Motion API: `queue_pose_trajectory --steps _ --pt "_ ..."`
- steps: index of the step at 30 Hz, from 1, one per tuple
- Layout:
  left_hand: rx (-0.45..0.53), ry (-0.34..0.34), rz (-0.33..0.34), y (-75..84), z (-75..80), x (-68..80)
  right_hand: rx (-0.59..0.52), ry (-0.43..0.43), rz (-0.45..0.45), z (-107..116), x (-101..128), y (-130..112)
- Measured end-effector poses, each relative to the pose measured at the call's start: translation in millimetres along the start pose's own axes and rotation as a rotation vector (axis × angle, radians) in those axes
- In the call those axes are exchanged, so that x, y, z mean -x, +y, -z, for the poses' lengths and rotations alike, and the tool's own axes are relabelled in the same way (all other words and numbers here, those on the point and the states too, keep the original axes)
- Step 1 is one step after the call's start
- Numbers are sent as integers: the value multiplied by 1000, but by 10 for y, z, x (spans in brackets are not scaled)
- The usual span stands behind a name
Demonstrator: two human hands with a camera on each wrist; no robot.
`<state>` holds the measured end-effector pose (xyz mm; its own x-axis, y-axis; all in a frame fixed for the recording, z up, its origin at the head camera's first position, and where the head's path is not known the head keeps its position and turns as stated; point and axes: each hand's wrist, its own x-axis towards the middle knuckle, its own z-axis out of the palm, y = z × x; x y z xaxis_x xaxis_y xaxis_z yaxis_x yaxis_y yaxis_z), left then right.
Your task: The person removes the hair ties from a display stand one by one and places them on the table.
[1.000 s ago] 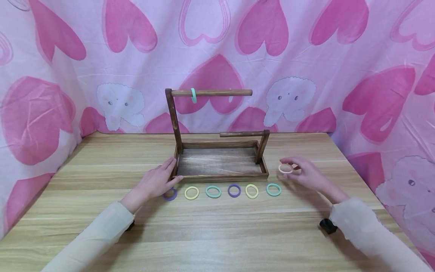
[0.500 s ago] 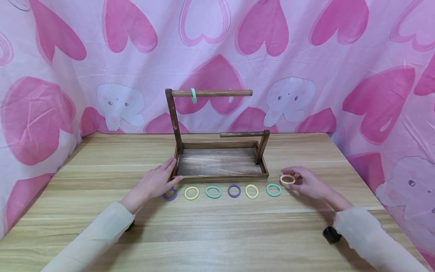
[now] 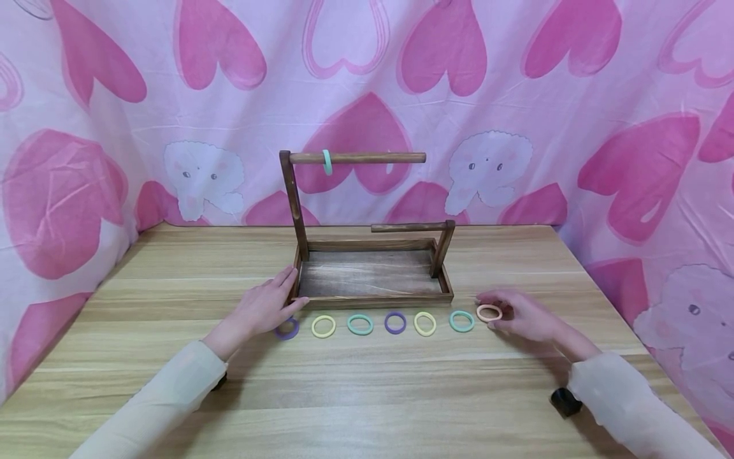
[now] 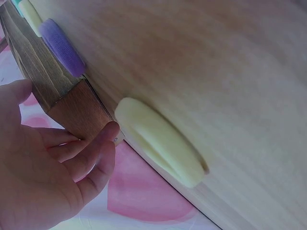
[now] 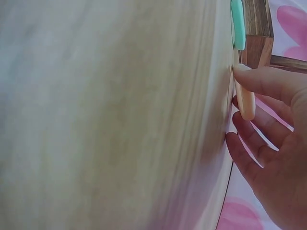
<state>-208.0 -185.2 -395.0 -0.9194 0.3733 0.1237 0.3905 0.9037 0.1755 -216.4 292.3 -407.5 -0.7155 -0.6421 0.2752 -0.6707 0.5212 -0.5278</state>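
Note:
A dark wooden rack with a tray base (image 3: 373, 298) stands mid-table. One teal ring (image 3: 326, 162) hangs on its upper bar (image 3: 373, 157); the lower bar (image 3: 410, 226) is bare. Several coloured rings lie in a row before the tray, from a purple ring (image 3: 287, 329) on the left to a teal ring (image 3: 461, 320) on the right. My right hand (image 3: 494, 313) pinches a peach ring (image 3: 489, 313) (image 5: 246, 103) down at the table, just right of the teal one. My left hand (image 3: 281, 296) rests with relaxed fingers on the tray's front left corner (image 4: 76, 115).
The light wooden table (image 3: 367, 395) is backed and flanked by a pink heart-print cloth (image 3: 516, 127). In the left wrist view a pale yellow ring (image 4: 158, 143) lies close to my fingers. A small black object (image 3: 564, 401) sits under my right sleeve.
My right hand has brought the peach ring down and nearer, from beside the tray's right end to the table at the right end of the row. The left hand has not moved.

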Motion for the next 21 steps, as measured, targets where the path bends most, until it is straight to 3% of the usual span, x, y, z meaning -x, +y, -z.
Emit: queue_pose_trajectory --steps 9,16,21 --pt "1 -7 -4 -7 -4 1 8 -53 -43 92 -31 -284" --pt "-4 -9 -1 -23 -22 3 -50 -54 -71 10 26 110" --pt "2 -4 -2 -25 -24 2 -68 -6 -95 65 -64 106"
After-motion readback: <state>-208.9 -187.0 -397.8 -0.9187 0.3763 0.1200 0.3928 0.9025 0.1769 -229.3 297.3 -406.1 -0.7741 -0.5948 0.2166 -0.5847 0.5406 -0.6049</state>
